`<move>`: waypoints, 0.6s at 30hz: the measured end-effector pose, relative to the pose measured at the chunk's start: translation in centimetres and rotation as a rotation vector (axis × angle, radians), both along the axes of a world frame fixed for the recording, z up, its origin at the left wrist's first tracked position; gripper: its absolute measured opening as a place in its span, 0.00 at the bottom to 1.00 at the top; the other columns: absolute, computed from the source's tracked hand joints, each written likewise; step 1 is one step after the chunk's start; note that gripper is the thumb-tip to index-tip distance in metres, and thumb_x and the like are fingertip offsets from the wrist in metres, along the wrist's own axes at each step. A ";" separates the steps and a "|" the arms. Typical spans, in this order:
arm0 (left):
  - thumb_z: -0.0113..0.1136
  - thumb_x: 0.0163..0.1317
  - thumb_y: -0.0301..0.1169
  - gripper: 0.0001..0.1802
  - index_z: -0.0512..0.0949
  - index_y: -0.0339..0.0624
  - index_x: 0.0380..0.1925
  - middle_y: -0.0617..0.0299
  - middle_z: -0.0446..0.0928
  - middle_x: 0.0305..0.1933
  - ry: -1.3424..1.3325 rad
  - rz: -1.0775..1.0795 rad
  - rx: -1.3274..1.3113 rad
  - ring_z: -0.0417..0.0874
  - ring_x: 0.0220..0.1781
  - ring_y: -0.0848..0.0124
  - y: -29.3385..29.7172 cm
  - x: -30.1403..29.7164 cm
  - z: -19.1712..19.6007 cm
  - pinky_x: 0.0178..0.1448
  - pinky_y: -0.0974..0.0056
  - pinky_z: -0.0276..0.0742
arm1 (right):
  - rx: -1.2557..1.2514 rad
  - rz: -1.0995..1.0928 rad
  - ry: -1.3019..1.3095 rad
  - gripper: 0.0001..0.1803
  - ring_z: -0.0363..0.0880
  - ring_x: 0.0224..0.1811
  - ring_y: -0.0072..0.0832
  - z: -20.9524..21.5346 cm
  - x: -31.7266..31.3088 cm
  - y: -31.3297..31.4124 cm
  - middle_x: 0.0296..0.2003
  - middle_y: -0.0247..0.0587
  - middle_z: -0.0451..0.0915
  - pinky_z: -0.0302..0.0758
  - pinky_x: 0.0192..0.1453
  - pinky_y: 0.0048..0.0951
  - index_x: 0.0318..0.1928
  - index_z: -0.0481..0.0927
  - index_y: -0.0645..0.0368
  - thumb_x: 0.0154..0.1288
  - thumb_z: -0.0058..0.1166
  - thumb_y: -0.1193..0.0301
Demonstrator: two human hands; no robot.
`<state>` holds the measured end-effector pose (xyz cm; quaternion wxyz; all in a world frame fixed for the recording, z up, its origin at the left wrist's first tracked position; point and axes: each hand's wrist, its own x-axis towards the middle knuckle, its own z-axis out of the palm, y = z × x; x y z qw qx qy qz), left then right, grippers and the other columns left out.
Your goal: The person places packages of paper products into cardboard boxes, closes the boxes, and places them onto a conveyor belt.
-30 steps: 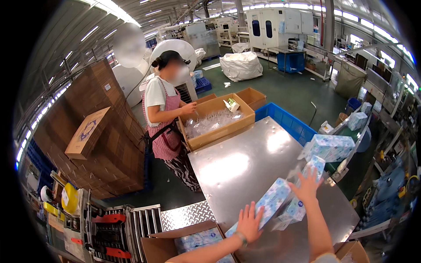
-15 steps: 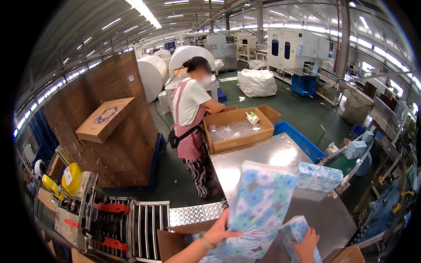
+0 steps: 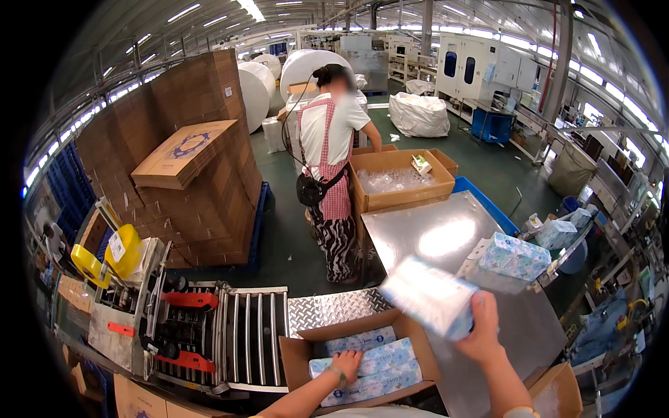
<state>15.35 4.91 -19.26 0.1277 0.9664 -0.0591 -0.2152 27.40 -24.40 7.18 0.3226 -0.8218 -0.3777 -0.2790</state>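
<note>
My right hand (image 3: 481, 327) grips a tissue pack (image 3: 428, 296) by its near right end, tilted and blurred above the steel table. The pack shows a pale white side with blue edges. My left hand (image 3: 346, 364) reaches into an open cardboard carton (image 3: 291, 359). Its fingers lie spread over floral blue tissue packs (image 3: 383, 355) lying lengthwise side by side inside. Another blue floral pack (image 3: 516, 256) rests on the steel table (image 3: 446, 226), towards its right edge, beyond my right hand.
A roller conveyor (image 3: 254, 338) and tape dispenser (image 3: 125, 251) lie left of the carton. Stacked flat cardboard (image 3: 202, 216) stands behind them. A co-worker (image 3: 327, 160) stands beside a box of clear plastic (image 3: 401, 191). Another carton (image 3: 561, 390) is at lower right.
My left hand has gone from an upright floral pack down into the carton. My right hand has lifted its pack off the table. The co-worker has turned, an arm lowered behind the box.
</note>
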 end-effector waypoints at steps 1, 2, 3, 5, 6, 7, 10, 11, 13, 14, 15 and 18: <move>0.68 0.53 0.40 0.41 0.65 0.47 0.68 0.52 0.70 0.67 0.098 0.029 0.012 0.68 0.70 0.51 -0.2 0.6 -0.6 0.70 0.47 0.66 | 0.075 0.126 0.013 0.52 0.74 0.49 0.51 1.1 -1.3 1.8 0.50 0.53 0.73 0.71 0.53 0.47 0.72 0.66 0.42 0.43 0.74 0.71; 0.68 0.54 0.42 0.41 0.66 0.47 0.68 0.51 0.69 0.69 0.191 0.070 0.031 0.67 0.72 0.51 0.2 1.3 -1.1 0.72 0.47 0.64 | 0.059 0.276 0.069 0.51 0.74 0.48 0.51 1.1 -2.6 3.4 0.50 0.52 0.73 0.71 0.52 0.46 0.71 0.67 0.39 0.42 0.73 0.72; 0.67 0.55 0.47 0.43 0.63 0.46 0.70 0.50 0.66 0.72 0.004 0.101 -0.134 0.64 0.74 0.50 2.0 0.3 -7.5 0.75 0.45 0.60 | 0.042 0.432 0.126 0.51 0.74 0.48 0.50 0.9 -3.9 5.0 0.49 0.51 0.73 0.72 0.51 0.46 0.71 0.69 0.35 0.41 0.72 0.73; 0.66 0.56 0.52 0.47 0.61 0.44 0.72 0.48 0.63 0.75 -0.242 0.113 -0.171 0.61 0.77 0.50 4.1 -1.5 -12.8 0.78 0.42 0.56 | -0.081 0.789 0.120 0.48 0.75 0.50 0.50 0.2 -4.8 9.1 0.50 0.50 0.74 0.72 0.54 0.45 0.69 0.72 0.28 0.44 0.68 0.75; 0.66 0.55 0.54 0.48 0.61 0.43 0.72 0.47 0.63 0.75 -0.300 0.099 -0.069 0.60 0.77 0.49 3.4 -1.8 -12.2 0.78 0.42 0.56 | -0.161 0.762 0.067 0.45 0.75 0.51 0.49 -1.4 -5.0 10.4 0.50 0.49 0.74 0.71 0.57 0.46 0.68 0.73 0.27 0.46 0.66 0.75; 0.66 0.54 0.55 0.49 0.61 0.42 0.72 0.46 0.63 0.74 -0.358 0.099 0.041 0.60 0.77 0.49 3.0 -2.5 -10.6 0.78 0.42 0.56 | -0.236 0.749 0.012 0.43 0.75 0.52 0.48 -3.9 -5.0 12.1 0.50 0.48 0.74 0.71 0.59 0.46 0.67 0.74 0.26 0.48 0.64 0.76; 0.66 0.56 0.54 0.44 0.67 0.40 0.66 0.46 0.68 0.69 -0.368 0.176 0.201 0.64 0.75 0.53 1.2 -4.1 -3.8 0.74 0.46 0.61 | -0.558 0.561 0.017 0.39 0.72 0.62 0.47 -15.7 -0.5 16.5 0.61 0.52 0.71 0.67 0.65 0.52 0.68 0.73 0.29 0.54 0.64 0.70; 0.66 0.58 0.52 0.36 0.74 0.39 0.61 0.48 0.74 0.64 -0.273 0.257 0.138 0.69 0.72 0.57 0.6 -3.6 -1.0 0.71 0.49 0.66 | -0.655 0.494 0.012 0.38 0.69 0.67 0.47 -20.3 0.8 16.5 0.65 0.53 0.70 0.65 0.67 0.56 0.70 0.72 0.31 0.57 0.64 0.67; 0.65 0.60 0.49 0.34 0.72 0.39 0.61 0.46 0.72 0.63 -0.036 0.250 -0.045 0.70 0.70 0.52 2.0 -3.0 2.0 0.69 0.46 0.67 | -0.833 0.495 0.236 0.36 0.62 0.73 0.46 -22.9 0.4 16.1 0.68 0.52 0.67 0.59 0.71 0.62 0.71 0.70 0.35 0.61 0.62 0.61; 0.64 0.60 0.49 0.35 0.71 0.39 0.61 0.45 0.72 0.64 -0.005 0.243 -0.116 0.70 0.69 0.50 2.6 -3.0 2.6 0.70 0.46 0.67 | -0.928 0.491 0.355 0.35 0.58 0.76 0.46 -23.2 0.3 15.8 0.70 0.52 0.66 0.56 0.72 0.65 0.72 0.69 0.38 0.64 0.62 0.58; 0.64 0.61 0.50 0.36 0.70 0.38 0.62 0.45 0.71 0.64 0.024 0.233 -0.189 0.70 0.68 0.48 2.9 -3.2 2.8 0.70 0.45 0.67 | -0.874 0.444 0.357 0.34 0.55 0.78 0.46 -23.5 0.4 15.4 0.71 0.51 0.64 0.53 0.73 0.67 0.72 0.69 0.40 0.65 0.60 0.55; 0.57 0.66 0.54 0.42 0.62 0.38 0.71 0.40 0.62 0.74 -0.383 0.374 0.105 0.60 0.77 0.47 2.6 -3.7 2.3 0.79 0.48 0.54 | -0.775 0.219 0.348 0.38 0.47 0.81 0.47 -24.7 0.6 13.3 0.75 0.53 0.59 0.43 0.78 0.68 0.73 0.67 0.49 0.68 0.54 0.46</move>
